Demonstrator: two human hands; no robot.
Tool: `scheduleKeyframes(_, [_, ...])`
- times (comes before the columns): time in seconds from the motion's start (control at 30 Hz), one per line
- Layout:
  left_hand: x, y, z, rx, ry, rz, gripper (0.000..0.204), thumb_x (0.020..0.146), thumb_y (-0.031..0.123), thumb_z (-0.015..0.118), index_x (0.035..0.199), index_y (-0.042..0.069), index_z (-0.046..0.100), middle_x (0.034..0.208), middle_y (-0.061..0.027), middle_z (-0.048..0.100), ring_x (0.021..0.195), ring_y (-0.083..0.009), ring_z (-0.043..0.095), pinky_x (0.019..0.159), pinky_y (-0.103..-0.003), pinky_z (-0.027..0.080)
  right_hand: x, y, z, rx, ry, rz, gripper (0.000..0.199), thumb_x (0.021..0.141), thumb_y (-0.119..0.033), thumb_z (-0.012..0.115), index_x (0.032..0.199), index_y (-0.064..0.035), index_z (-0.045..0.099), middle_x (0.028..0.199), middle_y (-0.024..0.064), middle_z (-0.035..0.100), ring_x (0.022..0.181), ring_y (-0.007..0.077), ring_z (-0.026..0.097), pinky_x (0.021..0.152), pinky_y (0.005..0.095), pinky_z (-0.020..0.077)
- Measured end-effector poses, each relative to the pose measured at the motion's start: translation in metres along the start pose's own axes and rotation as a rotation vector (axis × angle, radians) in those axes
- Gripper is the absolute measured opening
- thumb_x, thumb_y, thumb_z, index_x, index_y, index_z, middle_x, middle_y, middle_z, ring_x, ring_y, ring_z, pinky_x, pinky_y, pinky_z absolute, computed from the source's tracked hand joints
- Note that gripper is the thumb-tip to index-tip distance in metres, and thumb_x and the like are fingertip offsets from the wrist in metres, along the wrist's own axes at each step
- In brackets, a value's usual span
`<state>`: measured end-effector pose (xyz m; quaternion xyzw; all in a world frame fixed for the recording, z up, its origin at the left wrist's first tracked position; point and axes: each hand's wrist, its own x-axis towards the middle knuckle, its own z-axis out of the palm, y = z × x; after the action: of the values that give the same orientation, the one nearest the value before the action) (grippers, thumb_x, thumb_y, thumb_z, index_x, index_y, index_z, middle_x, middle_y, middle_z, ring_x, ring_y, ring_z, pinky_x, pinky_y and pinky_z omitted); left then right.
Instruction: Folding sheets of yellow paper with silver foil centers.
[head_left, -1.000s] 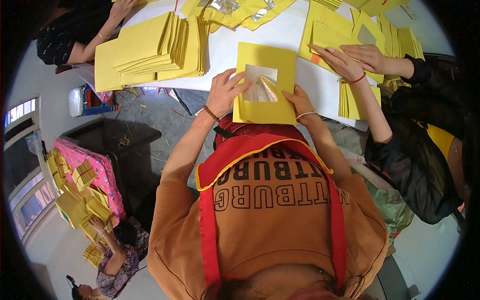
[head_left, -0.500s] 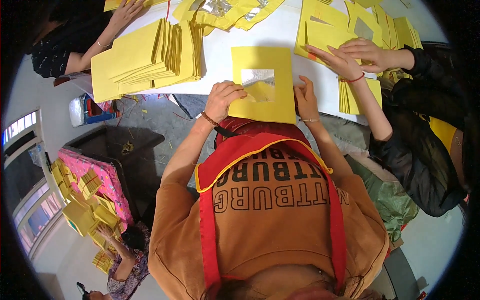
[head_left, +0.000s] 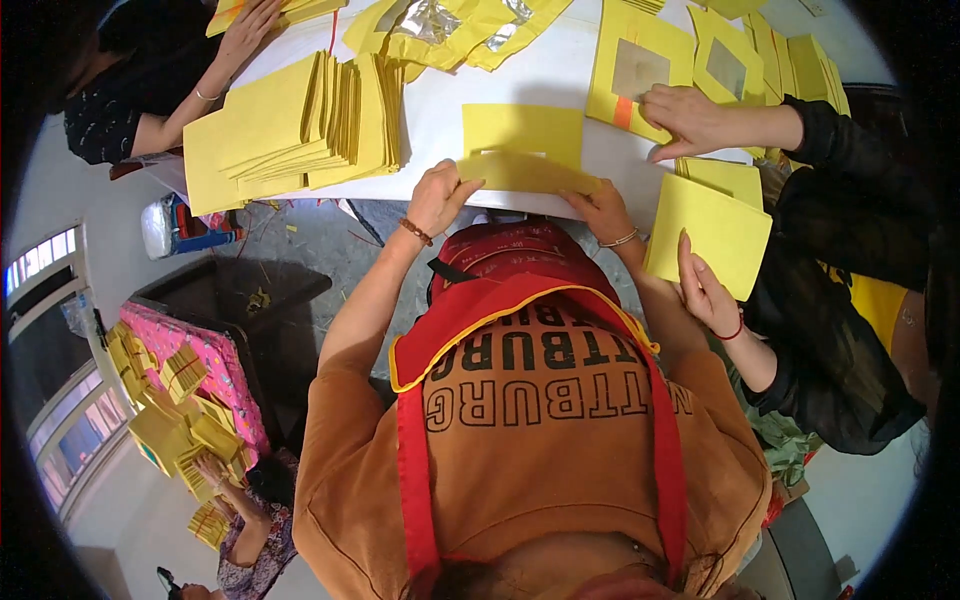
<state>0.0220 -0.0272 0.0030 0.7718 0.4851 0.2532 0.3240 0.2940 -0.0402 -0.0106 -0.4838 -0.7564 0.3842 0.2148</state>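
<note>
Near the front edge of the white table [head_left: 430, 120] lies a yellow paper sheet [head_left: 522, 127] with its near part lifted and folded over. The fold hides nearly all of the silver square in its middle; a thin bright strip still shows. My left hand [head_left: 440, 197] pinches the fold's left end between thumb and fingers. At the right end, my right hand [head_left: 603, 210] grips the same edge, its fingertips partly behind the paper. A fanned stack of folded yellow papers [head_left: 285, 115] stands to the left of my left hand.
A co-worker's hand [head_left: 690, 118] at the right rests by a yellow sheet with a silver square [head_left: 643, 65]; their other hand [head_left: 712, 295] holds a folded yellow paper [head_left: 708, 232]. Loose foiled sheets [head_left: 455, 30] lie at the back. Another person's hand [head_left: 243, 35] is at the far left.
My hands have brought the sheet's near edge up and over, covering the silver square. The co-worker on the right has drawn a folded yellow paper toward their body.
</note>
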Motion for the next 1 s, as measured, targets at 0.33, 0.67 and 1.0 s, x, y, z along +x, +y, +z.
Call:
scheduleKeyframes(0.33, [0.028, 0.005, 0.014, 0.065, 0.055, -0.509, 0.026, 0.078, 0.028, 0.05, 0.084, 0.003, 0.053, 0.067, -0.0209, 0.057, 0.067, -0.039, 0.055, 0.061, -0.047, 0.041, 0.019, -0.016, 0.022, 0.224, 0.502, 0.286, 0.041, 0.077, -0.026, 0.057, 0.112, -0.0093, 0.045, 0.069, 0.0131, 0.057, 0.06, 0.0231, 0.056, 0.056, 0.0319, 0.0426])
scheduleKeyframes(0.67, [0.037, 0.002, 0.014, 0.098, 0.05, -0.55, 0.029, 0.076, 0.03, 0.051, 0.088, 0.004, 0.052, 0.073, -0.0214, 0.058, 0.072, -0.0391, 0.055, 0.063, -0.046, 0.041, 0.029, -0.02, 0.022, -0.042, 0.503, 0.434, 0.034, 0.075, -0.027, 0.057, 0.106, -0.016, 0.054, 0.082, 0.0155, 0.06, 0.074, 0.0312, 0.058, 0.065, 0.0394, 0.0438])
scheduleKeyframes(1.0, [0.042, 0.025, 0.006, 0.024, 0.242, -0.502, 0.03, 0.07, 0.022, 0.062, 0.094, 0.006, 0.051, 0.085, -0.0092, 0.057, 0.077, -0.0278, 0.054, 0.066, -0.04, 0.041, 0.031, -0.024, 0.021, -0.065, 0.52, 0.48, 0.034, 0.074, -0.026, 0.058, 0.105, -0.0154, 0.055, 0.088, 0.0149, 0.06, 0.079, 0.032, 0.057, 0.069, 0.0397, 0.0438])
